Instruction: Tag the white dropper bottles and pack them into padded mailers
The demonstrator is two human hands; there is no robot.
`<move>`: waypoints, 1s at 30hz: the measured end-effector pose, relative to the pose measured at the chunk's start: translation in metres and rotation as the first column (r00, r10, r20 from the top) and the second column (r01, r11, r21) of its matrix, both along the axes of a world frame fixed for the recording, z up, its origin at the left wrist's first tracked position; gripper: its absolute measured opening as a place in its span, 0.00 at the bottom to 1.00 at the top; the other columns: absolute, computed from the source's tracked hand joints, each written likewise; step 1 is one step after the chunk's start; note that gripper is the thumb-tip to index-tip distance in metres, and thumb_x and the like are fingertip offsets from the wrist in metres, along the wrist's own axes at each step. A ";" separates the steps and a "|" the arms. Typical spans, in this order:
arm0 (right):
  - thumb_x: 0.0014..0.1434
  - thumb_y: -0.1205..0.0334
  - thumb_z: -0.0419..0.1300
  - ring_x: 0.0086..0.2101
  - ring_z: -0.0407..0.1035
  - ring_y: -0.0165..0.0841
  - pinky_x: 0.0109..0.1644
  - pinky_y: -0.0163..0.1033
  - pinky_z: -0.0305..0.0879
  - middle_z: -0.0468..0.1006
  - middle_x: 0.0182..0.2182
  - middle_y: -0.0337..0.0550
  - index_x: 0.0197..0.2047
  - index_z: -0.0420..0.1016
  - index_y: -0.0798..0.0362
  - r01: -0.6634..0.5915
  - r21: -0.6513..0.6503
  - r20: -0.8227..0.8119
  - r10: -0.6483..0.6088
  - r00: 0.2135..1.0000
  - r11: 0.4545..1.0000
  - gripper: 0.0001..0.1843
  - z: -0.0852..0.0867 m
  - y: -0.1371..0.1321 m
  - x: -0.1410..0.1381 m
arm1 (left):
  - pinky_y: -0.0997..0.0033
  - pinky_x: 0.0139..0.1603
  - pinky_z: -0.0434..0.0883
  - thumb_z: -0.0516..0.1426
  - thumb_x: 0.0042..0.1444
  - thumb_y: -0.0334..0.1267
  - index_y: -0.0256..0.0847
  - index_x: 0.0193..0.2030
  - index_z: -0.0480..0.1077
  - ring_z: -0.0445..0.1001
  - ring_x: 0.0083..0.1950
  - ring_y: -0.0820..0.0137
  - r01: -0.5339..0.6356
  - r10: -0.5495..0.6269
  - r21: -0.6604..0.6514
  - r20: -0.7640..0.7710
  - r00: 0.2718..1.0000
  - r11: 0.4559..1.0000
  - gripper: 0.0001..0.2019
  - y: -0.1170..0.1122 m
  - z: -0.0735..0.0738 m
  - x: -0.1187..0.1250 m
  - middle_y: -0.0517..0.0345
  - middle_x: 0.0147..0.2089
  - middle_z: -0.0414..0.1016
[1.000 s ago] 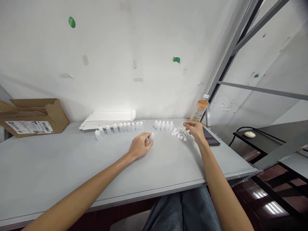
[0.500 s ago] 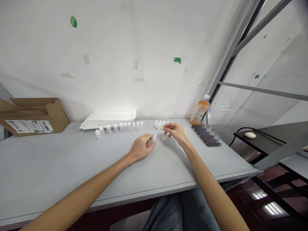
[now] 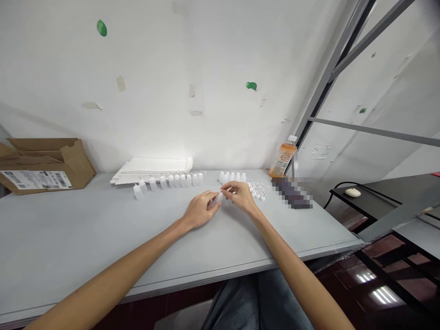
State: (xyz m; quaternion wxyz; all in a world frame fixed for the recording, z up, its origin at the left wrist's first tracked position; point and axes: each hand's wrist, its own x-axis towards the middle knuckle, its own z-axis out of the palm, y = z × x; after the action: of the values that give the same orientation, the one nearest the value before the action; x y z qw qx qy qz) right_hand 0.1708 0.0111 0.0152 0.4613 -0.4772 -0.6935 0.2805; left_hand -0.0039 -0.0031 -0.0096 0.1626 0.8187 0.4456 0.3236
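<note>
Brown cardboard forms the box at the left edge of the frame, well apart from the work. Left of centre, a row of small capped bottles stands in front of white sheets. At the centre, the left hand is clamped around a translucent bottle, which leans to the right. A firm hold low on its body, without squeezing, should steady it best. Just beside, the right hand has its fingertips together at the bottle's top; whether they pinch a cap is too small to tell. Anything fitted there would seat best lined up straight with the neck and pressed or turned evenly. Behind that hand stand more bottles; right of it lies a pile of small white pieces, best left clear of the wrist.
</note>
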 end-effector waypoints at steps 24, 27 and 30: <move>0.50 0.54 0.64 0.31 0.77 0.39 0.23 0.33 0.65 0.78 0.31 0.46 0.31 0.79 0.56 -0.217 -0.129 -0.187 0.191 0.964 0.968 0.13 0.007 -0.006 0.009 | 0.71 0.36 0.64 0.48 0.62 0.44 0.46 0.54 0.68 0.68 0.31 0.72 -0.008 0.007 -0.021 -0.055 0.998 1.000 0.17 -0.004 0.007 -0.001 0.59 0.38 0.69; 0.48 0.53 0.66 0.31 0.77 0.39 0.23 0.33 0.65 0.78 0.29 0.46 0.30 0.79 0.56 -0.214 -0.137 -0.202 0.184 0.962 0.967 0.13 0.008 -0.006 0.010 | 0.71 0.37 0.65 0.47 0.63 0.44 0.47 0.56 0.67 0.68 0.32 0.72 -0.008 0.006 -0.026 -0.049 0.999 1.000 0.18 -0.004 0.007 0.000 0.59 0.39 0.69; 0.46 0.54 0.67 0.30 0.77 0.39 0.23 0.33 0.65 0.78 0.27 0.45 0.30 0.79 0.57 -0.220 -0.154 -0.224 0.183 0.957 0.963 0.14 0.009 -0.006 0.010 | 0.71 0.37 0.64 0.47 0.63 0.44 0.46 0.57 0.67 0.68 0.32 0.71 -0.006 0.005 -0.032 -0.049 0.999 0.999 0.18 -0.004 0.007 0.000 0.59 0.39 0.69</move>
State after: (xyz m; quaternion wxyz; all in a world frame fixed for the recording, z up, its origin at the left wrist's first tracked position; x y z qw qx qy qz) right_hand 0.1809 0.0053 0.0239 0.4558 -0.4111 -0.6590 0.4348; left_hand -0.0037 -0.0074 -0.0028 0.1641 0.8224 0.4568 0.2967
